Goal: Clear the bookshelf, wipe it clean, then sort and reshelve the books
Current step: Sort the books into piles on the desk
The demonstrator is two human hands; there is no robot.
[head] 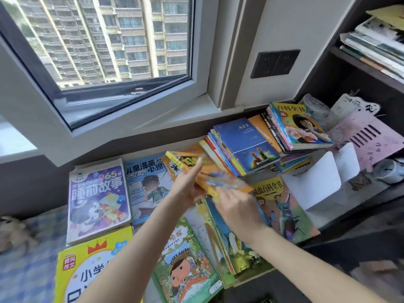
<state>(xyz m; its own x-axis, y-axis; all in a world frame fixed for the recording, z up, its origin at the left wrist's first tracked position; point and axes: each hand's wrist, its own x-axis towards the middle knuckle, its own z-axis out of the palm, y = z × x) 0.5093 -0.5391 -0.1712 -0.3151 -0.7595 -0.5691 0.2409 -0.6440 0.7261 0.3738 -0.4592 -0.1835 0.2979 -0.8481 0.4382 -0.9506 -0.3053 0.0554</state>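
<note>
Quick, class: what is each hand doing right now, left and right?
Left hand: holding the orange book.
Right hand: at that book's lower edge, fingers blurred; grip cannot be told.

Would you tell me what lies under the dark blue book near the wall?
The dark blue book tops a stack of thin books; only their coloured edges show, their covers are hidden.

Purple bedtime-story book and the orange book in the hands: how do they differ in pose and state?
The purple bedtime-story book lies flat, cover up, untouched. The orange book is held up and tilted, gripped by the left hand, with the right hand at its lower edge. The purple bedtime-story book shows sharp, while the orange book's lower end is motion-blurred. Both have colourful illustrated covers with Chinese titles.
</note>
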